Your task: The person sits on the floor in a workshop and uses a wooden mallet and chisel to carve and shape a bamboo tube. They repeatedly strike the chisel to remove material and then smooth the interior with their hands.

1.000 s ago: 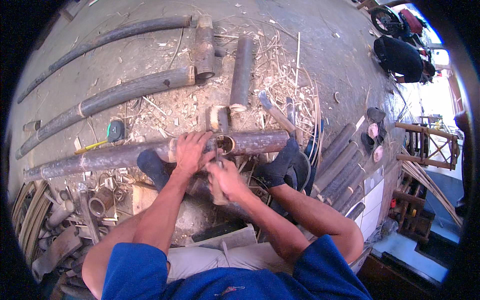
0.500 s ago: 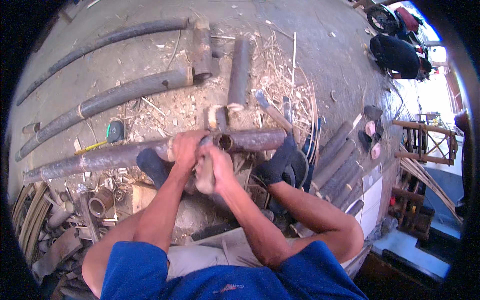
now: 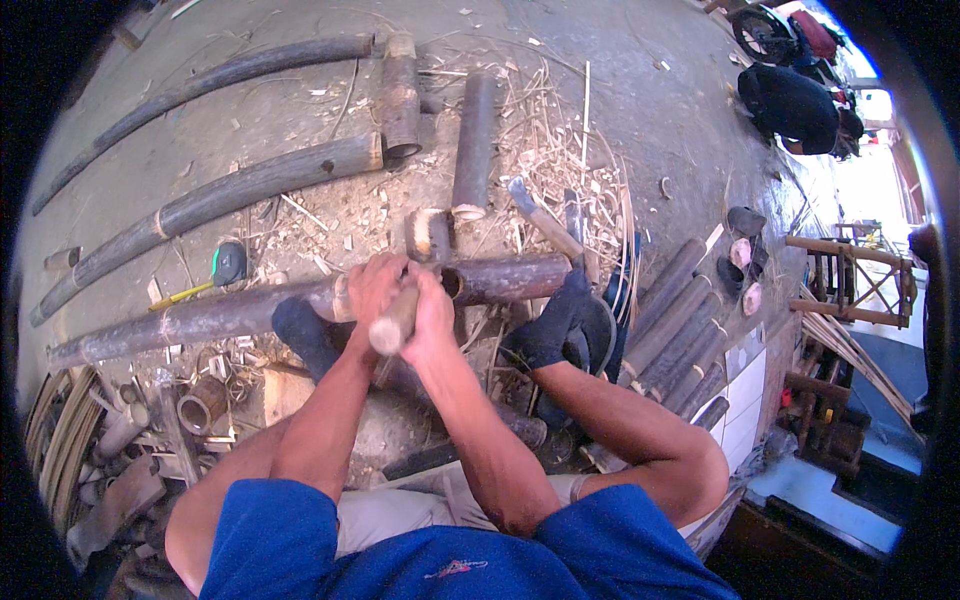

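Right fingers [image 3: 433,305] are gripping a handle [image 3: 394,322], left fingers [image 3: 378,280] clasping the pole [image 3: 235,312]; shavings [image 3: 535,165] and tape measure [image 3: 231,263] are lying beyond.

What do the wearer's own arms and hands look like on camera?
Left hand and right hand: bare, no gloves visible. Forearms: uncovered, no watch, band or cable showing. Sleeves: short, loose, plain blue, ending above the elbows.
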### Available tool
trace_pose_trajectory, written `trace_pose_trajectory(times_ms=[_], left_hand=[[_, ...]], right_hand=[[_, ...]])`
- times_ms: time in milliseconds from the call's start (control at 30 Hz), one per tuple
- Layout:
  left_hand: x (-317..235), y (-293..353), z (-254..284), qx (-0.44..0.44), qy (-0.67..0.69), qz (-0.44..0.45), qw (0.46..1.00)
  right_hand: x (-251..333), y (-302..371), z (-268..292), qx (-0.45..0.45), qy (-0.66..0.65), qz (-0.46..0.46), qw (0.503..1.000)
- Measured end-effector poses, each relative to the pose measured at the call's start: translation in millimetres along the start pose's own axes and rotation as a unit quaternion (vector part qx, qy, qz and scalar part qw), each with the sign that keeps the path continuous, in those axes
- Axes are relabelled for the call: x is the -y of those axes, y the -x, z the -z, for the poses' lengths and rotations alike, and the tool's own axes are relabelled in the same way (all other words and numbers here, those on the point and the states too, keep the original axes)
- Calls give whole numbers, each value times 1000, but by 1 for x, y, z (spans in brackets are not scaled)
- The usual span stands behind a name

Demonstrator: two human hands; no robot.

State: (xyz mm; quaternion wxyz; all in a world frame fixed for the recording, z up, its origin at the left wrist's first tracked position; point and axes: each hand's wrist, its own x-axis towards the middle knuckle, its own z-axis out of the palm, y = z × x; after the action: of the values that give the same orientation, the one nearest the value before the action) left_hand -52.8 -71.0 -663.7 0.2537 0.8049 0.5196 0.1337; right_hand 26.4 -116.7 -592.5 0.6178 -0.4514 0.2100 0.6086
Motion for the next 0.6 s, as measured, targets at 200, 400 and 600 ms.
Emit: trace_pose_trajectory(times_ms=[200, 400, 600], left_hand=[[-11, -12, 11, 69, -54, -17, 996], [-32, -17, 34, 138, -59, 9, 989], [-50, -13, 28, 51, -73, 56, 995]], right_hand=[[9, 24, 32, 29, 110, -32, 993], [34, 31, 96, -30, 588, 152, 794], [107, 17, 90, 69, 770, 134, 619]])
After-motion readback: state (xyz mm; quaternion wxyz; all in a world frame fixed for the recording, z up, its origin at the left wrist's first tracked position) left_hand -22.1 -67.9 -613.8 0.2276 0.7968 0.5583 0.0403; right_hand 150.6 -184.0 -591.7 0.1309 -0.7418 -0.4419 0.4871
